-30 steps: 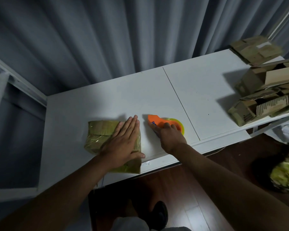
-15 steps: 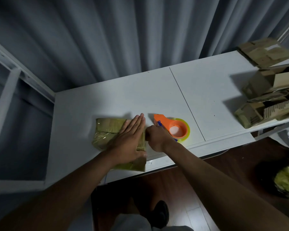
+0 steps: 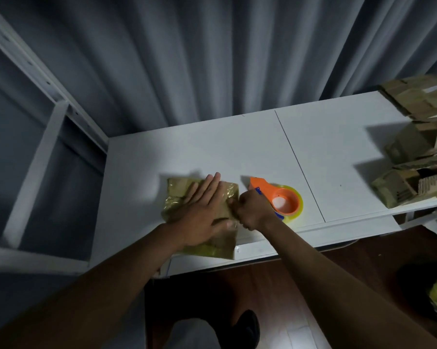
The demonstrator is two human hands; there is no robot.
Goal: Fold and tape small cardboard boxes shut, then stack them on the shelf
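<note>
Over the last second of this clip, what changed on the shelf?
The right hand let go of the tape dispenser and moved left to the taped box, fingers curled at its right edge; whether it pinches tape is unclear. The left hand stays flat on the box; the dispenser and cardboard pile stayed put.

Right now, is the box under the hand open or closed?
Closed. The box lies flat on the white table, wrapped in shiny tape, and the left hand presses its top down.
</note>
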